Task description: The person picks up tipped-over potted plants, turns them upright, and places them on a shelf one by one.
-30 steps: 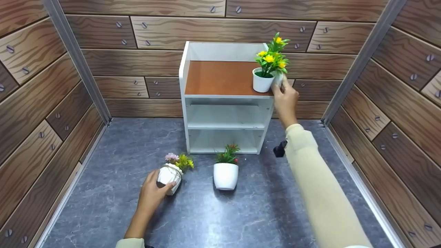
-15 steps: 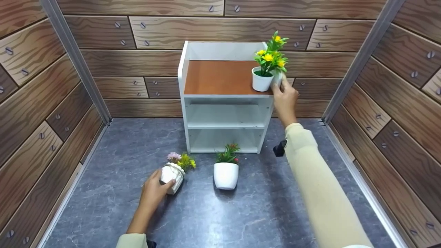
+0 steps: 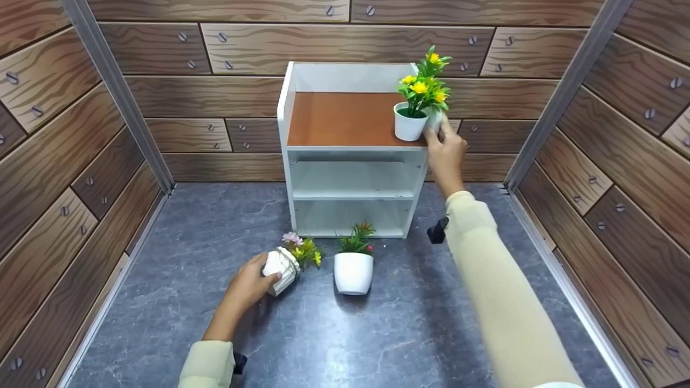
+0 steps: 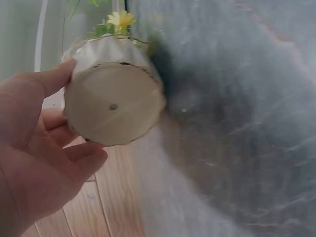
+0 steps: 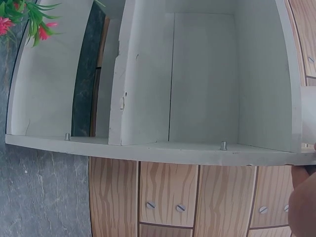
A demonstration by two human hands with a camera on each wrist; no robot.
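My left hand [image 3: 249,283] grips a white ribbed flowerpot [image 3: 281,269] by its side. Twine circles this pot, and pink and yellow flowers [image 3: 304,249] lean out of it to the right. Its round base [image 4: 116,106], with a small central hole, faces the left wrist camera. At the back, my right hand [image 3: 447,156] holds the upper right side panel of a white shelf unit [image 3: 353,195], with the fingers partly hidden. Right beside those fingers, a white pot [image 3: 411,125] of yellow flowers stands upright on the brown top.
A smooth white pot [image 3: 353,274] with red-flowered greenery stands on the grey marbled floor [image 3: 205,226] before the shelf unit. Two compartments face forward below the top. Wood-patterned walls [image 3: 215,91] enclose the space at the back and both sides.
My left hand has carried the ribbed flowerpot to the right and slightly forward, its flowers tipping further right. The right hand keeps its place on the shelf unit.
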